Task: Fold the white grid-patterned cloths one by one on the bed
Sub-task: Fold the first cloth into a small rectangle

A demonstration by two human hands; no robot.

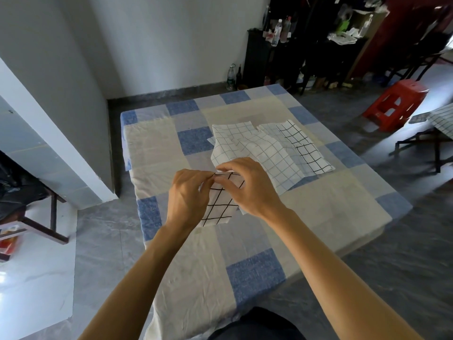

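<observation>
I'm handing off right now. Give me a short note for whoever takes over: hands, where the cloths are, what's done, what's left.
Left hand: pinching the top edge of the black-grid cloth.
Right hand: pinching the same edge, close beside the left.
That cloth hangs from both hands above the near-middle of the bed; it looks partly folded, not finished.
Unfolded pile lies just beyond the hands on the bed: several overlapping grid cloths, blue-lined and black-lined; the exact count is unclear.
Done: no finished folded cloth is visible on the bed.
Left: finish this fold, set it down, then fold the pile one by one.
</observation>
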